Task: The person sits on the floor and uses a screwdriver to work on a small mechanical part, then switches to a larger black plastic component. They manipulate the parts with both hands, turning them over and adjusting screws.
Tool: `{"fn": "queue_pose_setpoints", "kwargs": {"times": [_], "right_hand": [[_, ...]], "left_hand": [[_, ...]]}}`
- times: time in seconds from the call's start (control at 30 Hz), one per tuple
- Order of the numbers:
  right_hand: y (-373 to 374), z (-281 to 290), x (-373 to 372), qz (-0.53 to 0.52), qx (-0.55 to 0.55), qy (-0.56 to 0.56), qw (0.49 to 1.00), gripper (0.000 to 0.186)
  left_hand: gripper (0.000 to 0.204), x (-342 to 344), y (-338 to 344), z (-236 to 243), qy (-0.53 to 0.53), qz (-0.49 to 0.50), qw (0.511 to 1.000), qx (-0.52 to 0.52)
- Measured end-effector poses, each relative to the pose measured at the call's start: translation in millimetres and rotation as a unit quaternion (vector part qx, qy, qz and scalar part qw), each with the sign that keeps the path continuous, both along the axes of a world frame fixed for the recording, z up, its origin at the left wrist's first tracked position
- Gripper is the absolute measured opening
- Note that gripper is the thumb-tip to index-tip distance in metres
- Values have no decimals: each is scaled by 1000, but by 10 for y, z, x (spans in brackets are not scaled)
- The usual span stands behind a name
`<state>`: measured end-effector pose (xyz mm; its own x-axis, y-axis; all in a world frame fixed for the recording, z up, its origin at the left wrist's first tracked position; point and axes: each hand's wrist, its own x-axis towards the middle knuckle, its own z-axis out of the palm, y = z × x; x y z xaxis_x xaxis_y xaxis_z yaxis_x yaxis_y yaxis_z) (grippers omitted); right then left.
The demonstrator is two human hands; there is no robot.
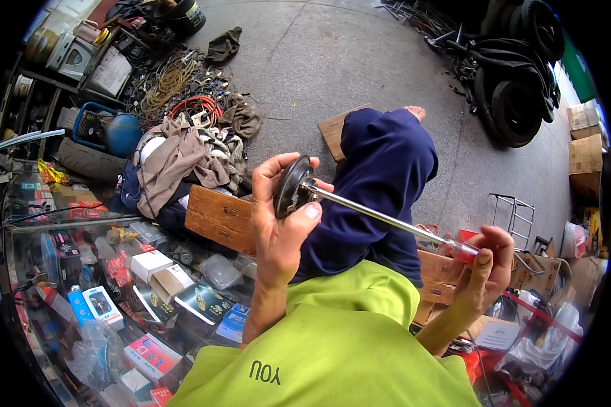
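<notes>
My left hand [275, 237] grips a round black horn [292, 184], a shallow disc with metal fittings at its centre. Its fingers wrap the rim while the thumb presses on the near side. In my right hand [485, 275] is a screwdriver [380, 217] with a long steel shaft and a clear and red handle, pinched between thumb and fingers. The shaft slants up to the left, and its tip meets the metal fitting on the horn's face. Exactly what the tip sits on is too small to tell.
A glass-topped case [204, 325] with small boxes stands at my left. Beyond it lie crumpled cloths [183, 159], tangled cables [163, 91] and a blue compressor [112, 129]. Black tyres [516, 108] are piled far right, near cardboard boxes [584, 156]. A plastic bag [543, 346] lies at the near right.
</notes>
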<state>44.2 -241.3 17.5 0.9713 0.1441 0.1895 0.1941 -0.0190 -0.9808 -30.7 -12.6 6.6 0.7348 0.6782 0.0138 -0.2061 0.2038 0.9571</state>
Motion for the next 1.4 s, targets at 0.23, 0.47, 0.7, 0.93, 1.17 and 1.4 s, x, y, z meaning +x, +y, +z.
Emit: {"fn": "queue_pose_setpoints", "kwargs": {"times": [0.23, 0.47, 0.7, 0.93, 1.17, 1.4], "right_hand": [[151, 265, 112, -17, -18, -172, 985, 54], [442, 604, 241, -43, -69, -252, 964, 63], [216, 514, 226, 34, -108, -258, 960, 67], [329, 388, 208, -148, -110, -183, 966, 40], [265, 470, 231, -53, -71, -188, 978, 48], [168, 483, 172, -89, -105, -130, 982, 42]], "left_hand": [[44, -6, 29, -71, -36, -65, 980, -187], [42, -18, 27, -83, -25, -106, 966, -233], [46, -38, 16, -136, 9, -93, 976, -197], [46, -34, -24, -113, 0, -90, 985, -150], [48, -20, -104, -157, 22, -69, 993, -92], [51, -26, -100, -178, 20, -71, 994, -84]]}}
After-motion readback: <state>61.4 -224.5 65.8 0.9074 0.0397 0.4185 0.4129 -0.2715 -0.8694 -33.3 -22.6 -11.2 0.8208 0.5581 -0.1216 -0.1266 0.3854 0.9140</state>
